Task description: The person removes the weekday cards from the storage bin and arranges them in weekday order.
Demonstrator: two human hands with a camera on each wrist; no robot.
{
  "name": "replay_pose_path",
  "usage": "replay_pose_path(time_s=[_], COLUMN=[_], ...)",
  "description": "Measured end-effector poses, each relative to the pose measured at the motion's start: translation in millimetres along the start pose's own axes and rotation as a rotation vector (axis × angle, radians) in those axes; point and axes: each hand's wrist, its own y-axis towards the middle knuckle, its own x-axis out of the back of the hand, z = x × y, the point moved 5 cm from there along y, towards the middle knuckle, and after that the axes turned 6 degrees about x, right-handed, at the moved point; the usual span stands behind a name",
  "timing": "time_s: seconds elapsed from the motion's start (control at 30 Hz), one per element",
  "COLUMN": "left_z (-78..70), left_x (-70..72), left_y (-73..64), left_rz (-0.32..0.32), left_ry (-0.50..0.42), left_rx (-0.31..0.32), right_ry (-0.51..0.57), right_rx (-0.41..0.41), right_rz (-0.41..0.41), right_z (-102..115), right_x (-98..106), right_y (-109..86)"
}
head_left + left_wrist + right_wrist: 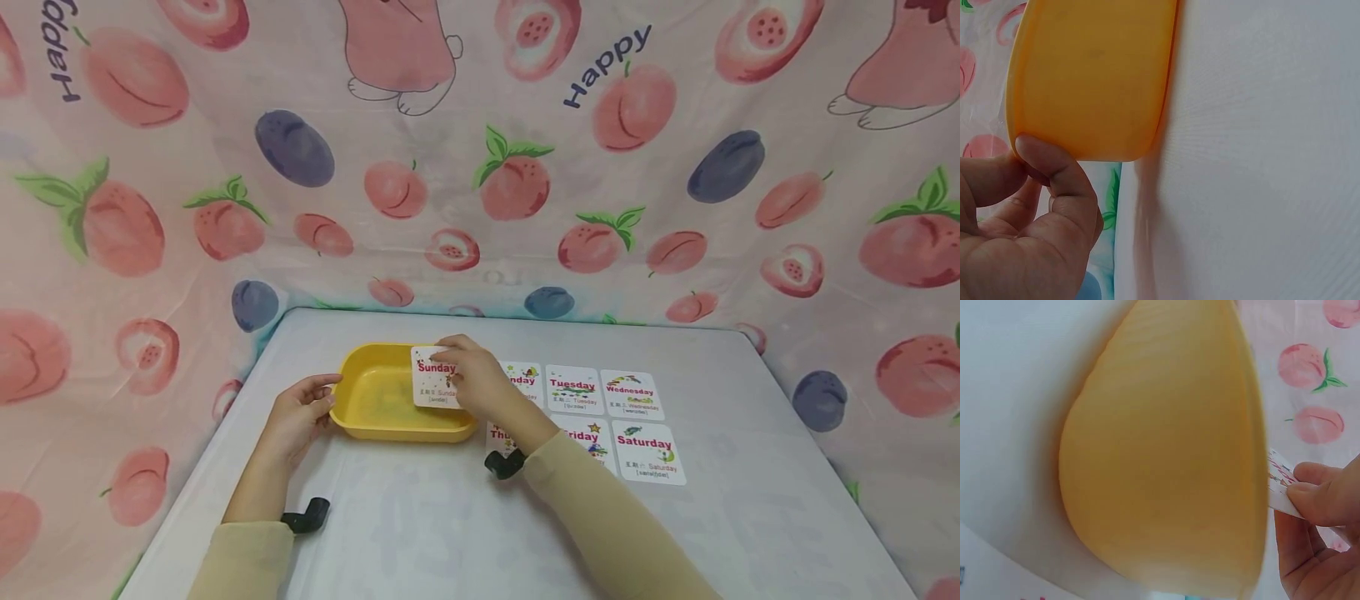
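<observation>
A yellow plastic tray (pixel 408 435) stands on the table, left of the middle. My left hand (pixel 294 417) pinches its left end; the left wrist view has the thumb (pixel 1041 153) against the tray's wall. Over the tray's right part, my right hand (pixel 480 379) holds a white card printed "Sunday" (pixel 427 390). In the right wrist view the thumb and fingers pinch that card (pixel 1280 492) just past the tray's rim. My right hand and forearm partly cover the Monday card (pixel 527 372), the Thursday card (pixel 498 433) and the Friday card (pixel 583 432).
Right of the tray, the cards lie in two rows. The Tuesday card (pixel 573 390) and Wednesday card (pixel 632 395) are in the back row, the Saturday card (pixel 649 452) at the front right. A peach-patterned cloth (pixel 465 167) hangs behind the white table (pixel 420 525).
</observation>
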Motion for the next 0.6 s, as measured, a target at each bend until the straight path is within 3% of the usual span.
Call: replay_pose_path(time_s=[0.37, 0.6], left_z=[1.6, 2.2], left_x=[0.3, 1.1], left_y=[2.7, 3.3], left_rz=[-0.002, -0.002], left_ry=[-0.004, -0.012], left_rx=[0.0, 0.007], right_ry=[0.084, 0.122], right_rx=[-0.093, -0.091], right_rz=[-0.051, -0.094], right_z=[-9.6, -10.5], right_x=[14.3, 28.4], right_y=[-16.0, -30.1])
